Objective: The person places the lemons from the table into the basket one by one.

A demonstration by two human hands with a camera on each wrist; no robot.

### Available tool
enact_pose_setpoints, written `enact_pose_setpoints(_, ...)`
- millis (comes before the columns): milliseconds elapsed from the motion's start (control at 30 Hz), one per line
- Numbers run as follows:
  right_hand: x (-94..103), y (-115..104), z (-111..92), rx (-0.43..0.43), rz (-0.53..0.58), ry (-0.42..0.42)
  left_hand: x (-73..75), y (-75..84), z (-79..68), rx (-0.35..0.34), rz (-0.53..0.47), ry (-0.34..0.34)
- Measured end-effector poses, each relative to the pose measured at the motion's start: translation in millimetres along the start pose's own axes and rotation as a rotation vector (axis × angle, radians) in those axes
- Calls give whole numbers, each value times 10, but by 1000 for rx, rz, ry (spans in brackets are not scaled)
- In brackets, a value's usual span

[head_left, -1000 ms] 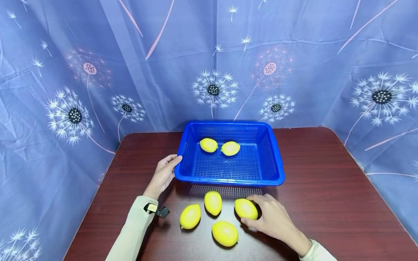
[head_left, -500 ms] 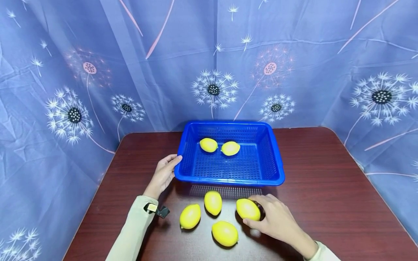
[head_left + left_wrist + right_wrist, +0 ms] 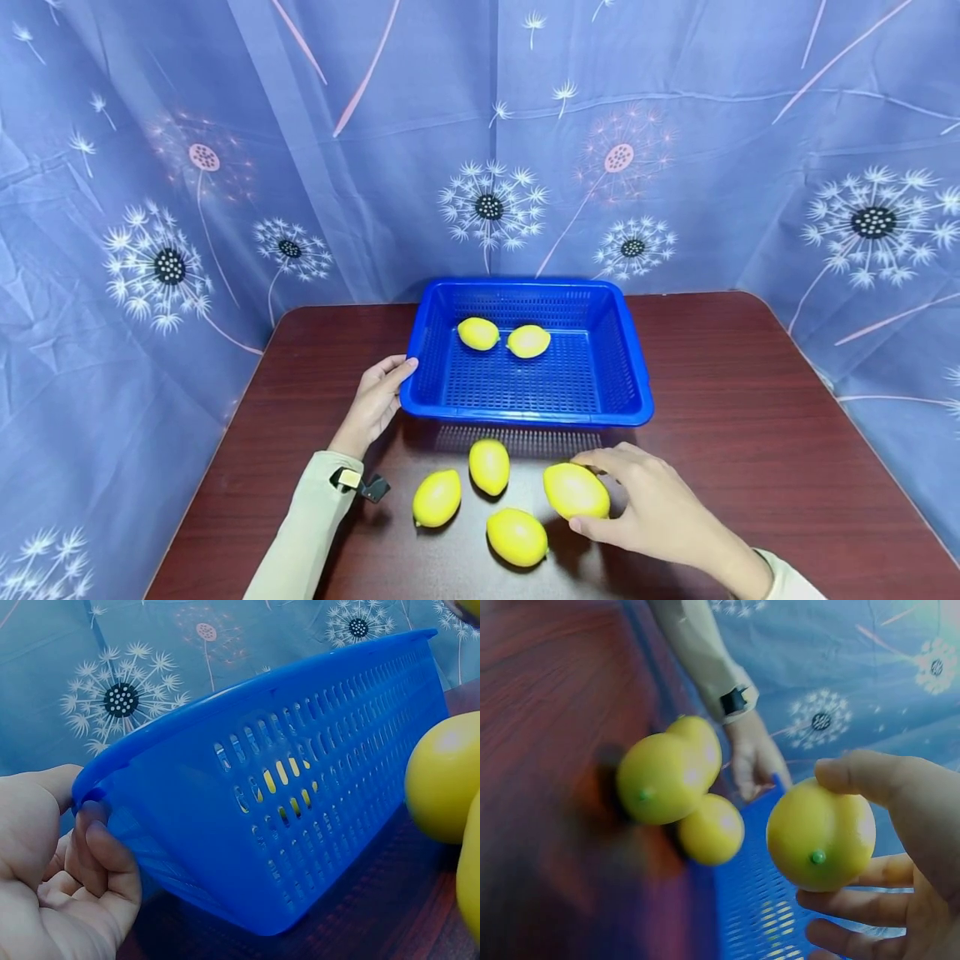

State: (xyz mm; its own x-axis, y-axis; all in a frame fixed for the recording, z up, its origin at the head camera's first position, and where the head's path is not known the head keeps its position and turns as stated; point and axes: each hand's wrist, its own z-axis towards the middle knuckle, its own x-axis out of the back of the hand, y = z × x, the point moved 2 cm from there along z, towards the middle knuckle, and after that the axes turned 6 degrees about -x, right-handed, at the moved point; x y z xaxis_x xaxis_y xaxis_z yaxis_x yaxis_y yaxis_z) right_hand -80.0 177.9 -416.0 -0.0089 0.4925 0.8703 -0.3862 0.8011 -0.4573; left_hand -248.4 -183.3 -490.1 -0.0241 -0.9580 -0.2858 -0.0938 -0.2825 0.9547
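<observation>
My left hand (image 3: 372,402) grips the left rim of a blue plastic basket (image 3: 525,415), thumb on top and fingers curled beneath, as the left wrist view shows. Two lemons lie inside the basket, a left one (image 3: 478,333) and a right one (image 3: 528,342). Between thumb and fingers my right hand (image 3: 660,508) holds another lemon (image 3: 576,492), raised over the table in front of the basket. In the right wrist view this held lemon (image 3: 821,834) has its green stem end facing the camera. Three more lemons sit on the table: one (image 3: 437,498), another (image 3: 489,467) and a nearer one (image 3: 517,537).
The dark red wooden table (image 3: 750,433) has rounded far corners. A blue curtain (image 3: 360,167) with dandelion prints hangs behind it and at both sides. A small black device (image 3: 362,482) is strapped on the left sleeve.
My right hand has lifted the lemon it holds and drawn it slightly right and nearer. The left hand and the basket have stayed in place.
</observation>
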Motion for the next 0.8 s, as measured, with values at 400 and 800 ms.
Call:
enact_pose_setpoints(400, 534, -62, 296, 146, 9, 52, 4, -10, -2, -6, -10, -1)
enact_pose_setpoints(800, 805, 204, 860, 111, 61, -49, 1, -23, -1, -11, -3, -3)
